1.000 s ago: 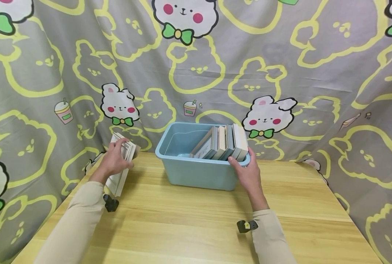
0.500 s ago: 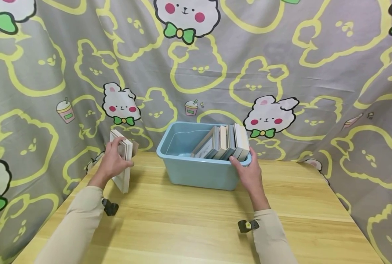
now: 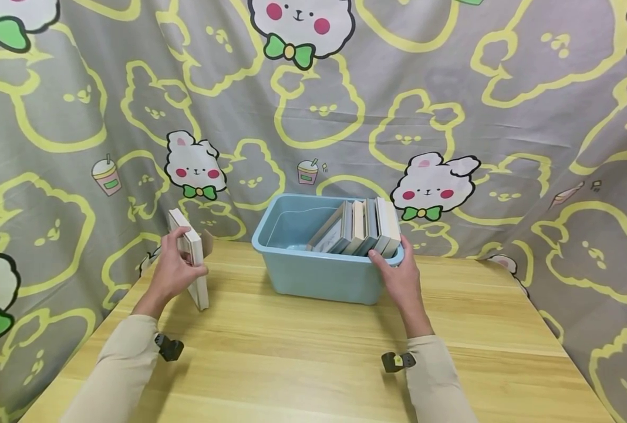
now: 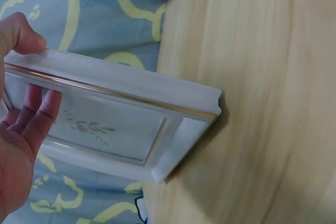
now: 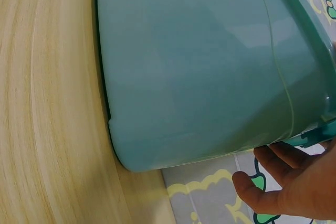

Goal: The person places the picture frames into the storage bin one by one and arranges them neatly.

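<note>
In the head view my left hand [image 3: 175, 267] grips a white picture frame [image 3: 201, 288] that stands on edge at the left of the table. Gold trim and a small flower print show on this picture frame [image 4: 121, 87] in the left wrist view, where its lower corner meets the wood. The thumb lies on the rim and the fingers press its face. My right hand [image 3: 400, 275] holds the right end of a light blue plastic bin [image 3: 319, 279] by its rim. Several picture frames [image 3: 353, 232] lean side by side in the bin's right half.
The wooden table [image 3: 292, 364] runs up to a patterned curtain [image 3: 313, 88] at the back and on both sides. A brown flap [image 3: 208, 242], perhaps a stand, juts out behind the held frame. Each wrist wears a small black camera [image 3: 398, 361].
The left hand has shifted slightly left and turned the white picture frame more upright, its lower end swinging to the right. The right hand and the bin have stayed in place.
</note>
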Motion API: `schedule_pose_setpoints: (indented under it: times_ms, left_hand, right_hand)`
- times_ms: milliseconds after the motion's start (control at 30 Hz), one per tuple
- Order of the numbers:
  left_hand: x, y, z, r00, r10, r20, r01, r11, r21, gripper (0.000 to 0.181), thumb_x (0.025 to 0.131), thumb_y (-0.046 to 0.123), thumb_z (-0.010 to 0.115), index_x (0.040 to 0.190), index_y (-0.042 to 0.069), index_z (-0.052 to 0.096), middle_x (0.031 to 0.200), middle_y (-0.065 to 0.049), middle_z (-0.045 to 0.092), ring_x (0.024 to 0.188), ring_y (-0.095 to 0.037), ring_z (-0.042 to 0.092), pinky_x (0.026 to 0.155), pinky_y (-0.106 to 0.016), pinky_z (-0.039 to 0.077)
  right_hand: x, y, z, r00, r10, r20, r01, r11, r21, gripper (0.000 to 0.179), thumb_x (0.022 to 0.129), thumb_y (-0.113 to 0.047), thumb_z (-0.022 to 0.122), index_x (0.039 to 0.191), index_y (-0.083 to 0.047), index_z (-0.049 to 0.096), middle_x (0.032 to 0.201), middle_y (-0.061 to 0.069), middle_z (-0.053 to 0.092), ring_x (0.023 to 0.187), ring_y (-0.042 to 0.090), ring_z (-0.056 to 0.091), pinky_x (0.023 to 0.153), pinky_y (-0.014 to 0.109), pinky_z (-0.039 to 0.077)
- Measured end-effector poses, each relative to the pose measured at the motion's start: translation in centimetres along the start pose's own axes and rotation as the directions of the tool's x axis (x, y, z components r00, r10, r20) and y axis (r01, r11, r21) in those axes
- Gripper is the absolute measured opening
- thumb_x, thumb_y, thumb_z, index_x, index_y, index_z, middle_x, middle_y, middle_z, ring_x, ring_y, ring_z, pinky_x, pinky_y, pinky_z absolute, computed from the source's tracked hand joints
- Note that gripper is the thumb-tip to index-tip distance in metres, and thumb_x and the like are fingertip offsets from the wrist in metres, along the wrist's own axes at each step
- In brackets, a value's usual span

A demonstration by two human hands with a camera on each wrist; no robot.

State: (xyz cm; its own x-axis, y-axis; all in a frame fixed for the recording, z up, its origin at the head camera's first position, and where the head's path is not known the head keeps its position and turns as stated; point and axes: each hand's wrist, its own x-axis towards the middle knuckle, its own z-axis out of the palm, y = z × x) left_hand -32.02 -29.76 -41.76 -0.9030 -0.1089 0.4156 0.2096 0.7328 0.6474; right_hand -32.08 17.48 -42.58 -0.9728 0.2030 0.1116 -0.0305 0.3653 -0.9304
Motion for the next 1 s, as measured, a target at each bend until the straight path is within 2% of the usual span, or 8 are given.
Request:
schedule_pose_setpoints:
  times_ms: [200,400,533,700,800,1000]
  left_hand:
    - [-0.7,-0.2,-0.3,1.0,-0.018,-0.01,0.018,1.0,0.009,0.097,0.067,0.003,0.074,0.146,0.02,0.021,0.135,-0.026,0.026,0.091,-0.031,0.057,0.063,-0.025,0.048]
    - [-1.2,-0.4,-0.6,0.999,0.004,-0.048,-0.002,0.999,0.05,0.091,0.072,0.011,0.075,0.143,0.019,0.02,0.128,-0.025,0.03,0.086,-0.027,0.055,0.062,-0.024,0.045]
    - [-1.5,-0.4,-1.0,0.998,0.006,-0.06,0.0,0.996,0.089,0.085,0.078,0.027,0.077,0.142,0.016,0.021,0.124,-0.025,0.032,0.086,-0.028,0.056,0.064,-0.026,0.043]
    - [-1.5,0.4,-1.5,0.999,-0.036,-0.041,0.041,0.993,0.111,0.078,0.085,0.045,0.068,0.142,0.016,0.024,0.131,-0.025,0.029,0.101,-0.038,0.057,0.067,-0.034,0.043]
    - [-1.3,0.9,-1.8,0.996,-0.042,-0.077,0.052,0.99,0.132,0.072,0.085,0.05,0.066,0.137,0.014,0.032,0.137,-0.024,0.028,0.105,-0.041,0.055,0.07,-0.041,0.046]
    - [-0.9,1.4,-2.1,0.983,-0.006,-0.183,0.047,0.975,0.217,0.065,0.083,0.052,0.066,0.123,0.006,0.043,0.142,-0.023,0.031,0.1,-0.041,0.049,0.075,-0.055,0.043]
  right_hand:
    - [0.0,0.1,-0.2,1.0,0.002,-0.007,-0.002,1.0,-0.003,0.096,0.079,-0.068,0.063,0.154,-0.035,0.012,0.159,0.005,0.029,0.144,0.03,0.032,0.113,0.058,0.029]
    - [0.1,0.2,-0.2,1.0,-0.006,-0.006,0.006,1.0,0.004,0.096,0.079,-0.066,0.064,0.154,-0.034,0.013,0.159,0.004,0.03,0.144,0.029,0.032,0.114,0.056,0.029]
    - [0.1,0.3,-0.2,1.0,-0.005,-0.004,0.005,1.0,-0.001,0.096,0.079,-0.067,0.064,0.154,-0.035,0.013,0.159,0.004,0.03,0.144,0.029,0.032,0.114,0.057,0.029]
    - [0.1,0.3,-0.1,1.0,-0.003,-0.006,0.003,1.0,-0.003,0.096,0.08,-0.067,0.063,0.154,-0.035,0.013,0.159,0.004,0.029,0.143,0.029,0.032,0.113,0.058,0.029]
    - [0.1,0.2,0.0,1.0,-0.003,-0.002,0.003,1.0,-0.001,0.096,0.079,-0.067,0.063,0.154,-0.035,0.013,0.159,0.004,0.029,0.144,0.029,0.032,0.114,0.057,0.029]
    - [0.1,0.1,0.1,1.0,-0.01,-0.002,0.01,1.0,0.008,0.097,0.079,-0.068,0.064,0.154,-0.034,0.013,0.159,0.004,0.03,0.143,0.029,0.032,0.113,0.057,0.029]
